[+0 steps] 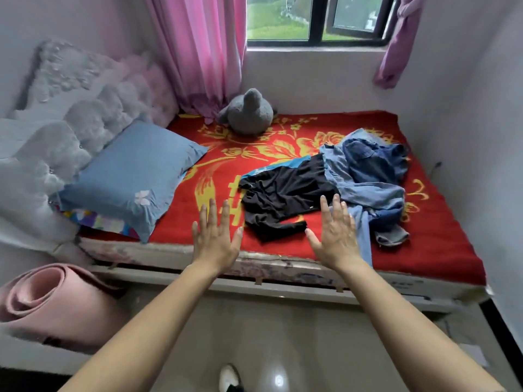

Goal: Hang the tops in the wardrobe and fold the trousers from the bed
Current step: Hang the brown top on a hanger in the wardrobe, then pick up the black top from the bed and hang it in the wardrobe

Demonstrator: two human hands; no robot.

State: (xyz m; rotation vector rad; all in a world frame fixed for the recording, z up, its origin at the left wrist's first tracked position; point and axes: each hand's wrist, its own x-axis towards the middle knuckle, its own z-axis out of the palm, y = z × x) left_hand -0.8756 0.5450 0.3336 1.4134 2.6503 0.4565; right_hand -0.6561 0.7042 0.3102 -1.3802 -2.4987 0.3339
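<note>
1. The left hand (216,239) and the right hand (335,236) reach out over the near edge of the bed (441,250). Their palms face down, their fingers are straight and spread, and neither has hold of anything.
2. The black top (285,193) lies crumpled in the middle of the bed, with one sleeve trailing toward 6 o'clock, within easy reach.
3. The left hand is at 8 o'clock of the top, over bare red blanket. The right hand is at 4 o'clock of it, where the top meets the denim heap (373,171). I cannot tell whether the right hand touches cloth.
4. The denim heap sits at 3 o'clock of the top and overlaps its right edge. Several blue pieces are tangled together, so I cannot tell trousers from tops. One pale strip runs down toward 6 o'clock.
5. Judging from how things lie, nothing is hung or folded yet. The flat hands on either side of the top suggest a reach to take it first, since it lies nearest and mostly free of the heap.
6. The pillow (127,179) at 9 o'clock and the plush toy (249,114) at 12 o'clock lie well apart from the clothes. That leaves blanket between them where folding could be done.
7. The wardrobe is not in view.
</note>
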